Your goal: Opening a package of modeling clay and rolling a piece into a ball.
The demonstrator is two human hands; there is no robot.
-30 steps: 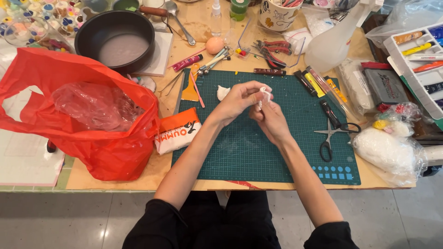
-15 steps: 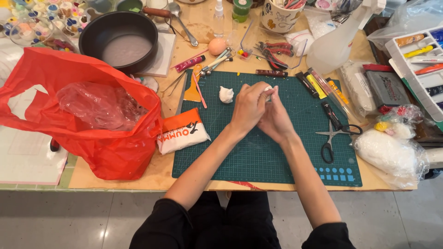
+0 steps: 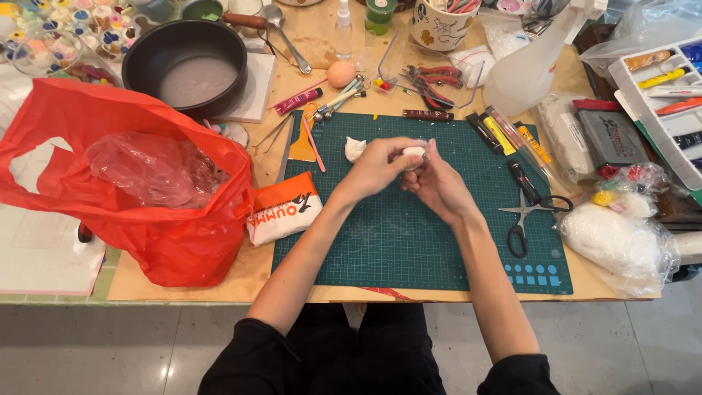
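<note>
both hands (image 3: 409,172) pressed together mid-frame, pinching a small white clay lump (image 3: 414,153); a second lump (image 3: 355,148) sits just left, nearer the left hand

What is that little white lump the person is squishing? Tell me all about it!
The white lump looks like soft modelling clay, small and roundish. It is pinched between the fingertips of the left hand and right hand, held just above the green cutting mat. Most of it is hidden by the fingers. A second white piece lies on the mat nearby.
</note>
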